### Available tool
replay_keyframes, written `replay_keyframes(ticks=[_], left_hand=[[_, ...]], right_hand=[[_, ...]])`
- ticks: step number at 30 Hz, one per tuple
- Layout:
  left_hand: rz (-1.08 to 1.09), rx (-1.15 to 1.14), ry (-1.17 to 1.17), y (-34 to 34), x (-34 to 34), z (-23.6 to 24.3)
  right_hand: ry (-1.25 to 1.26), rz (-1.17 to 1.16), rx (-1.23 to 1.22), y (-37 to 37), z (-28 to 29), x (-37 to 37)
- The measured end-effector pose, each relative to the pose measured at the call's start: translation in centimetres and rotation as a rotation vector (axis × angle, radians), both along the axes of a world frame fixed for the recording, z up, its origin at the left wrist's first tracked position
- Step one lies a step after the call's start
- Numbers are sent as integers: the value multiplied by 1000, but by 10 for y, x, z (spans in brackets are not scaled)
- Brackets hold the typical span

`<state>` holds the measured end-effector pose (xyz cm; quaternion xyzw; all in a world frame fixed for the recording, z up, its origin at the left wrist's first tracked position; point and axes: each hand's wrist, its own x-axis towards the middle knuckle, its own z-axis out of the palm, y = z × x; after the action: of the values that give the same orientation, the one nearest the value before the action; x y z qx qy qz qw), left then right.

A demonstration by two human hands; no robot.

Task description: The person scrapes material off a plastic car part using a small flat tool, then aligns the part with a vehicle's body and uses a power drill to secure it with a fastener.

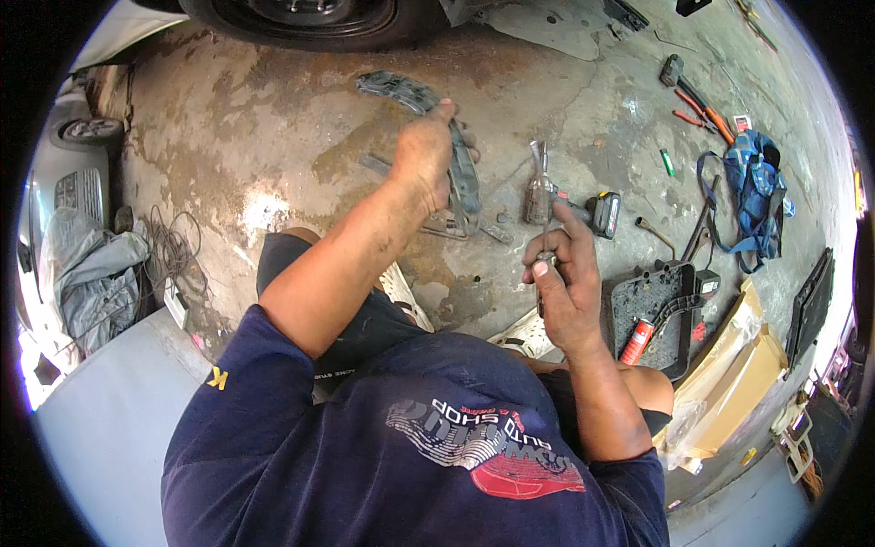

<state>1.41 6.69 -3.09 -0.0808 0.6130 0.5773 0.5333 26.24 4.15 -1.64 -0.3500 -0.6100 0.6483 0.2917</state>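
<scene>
My left hand [425, 155] grips a long, curved, dark grey car part [465, 173] with a ribbed, dirty surface. One end of it arcs up and left, and the other hangs down near the floor. In my right hand [570, 287], raised in front of my right knee, is a thin-shafted tool like a screwdriver [543, 260]. Its shaft points away from me, and the fingers hide much of the handle. Just beyond that hand, a cordless impact wrench [538, 199] lies on the floor, its black battery [603, 215] to the right.
A car wheel [319, 27] stands at the far edge. On the right lie a hammer [697, 96], a blue strap bundle [755, 187], a black tray [629, 296] with a red can [637, 341], and cardboard [738, 392]. Coiled cable [173, 251] and grey plastic sheeting [91, 273] are left.
</scene>
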Motion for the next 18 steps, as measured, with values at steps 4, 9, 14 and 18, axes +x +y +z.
replay_keyframes(ticks=[4,9,14,18], left_hand=[[-52,69,61,-7,22,3],[-194,97,22,-17,50,15],[-271,29,-3,-24,62,15],[-248,-42,-8,-25,65,-6]], right_hand=[[-246,259,120,14,16,-5],[-280,289,170,8,11,-14],[-422,372,-122,17,19,-10],[-426,398,-139,17,12,-8]])
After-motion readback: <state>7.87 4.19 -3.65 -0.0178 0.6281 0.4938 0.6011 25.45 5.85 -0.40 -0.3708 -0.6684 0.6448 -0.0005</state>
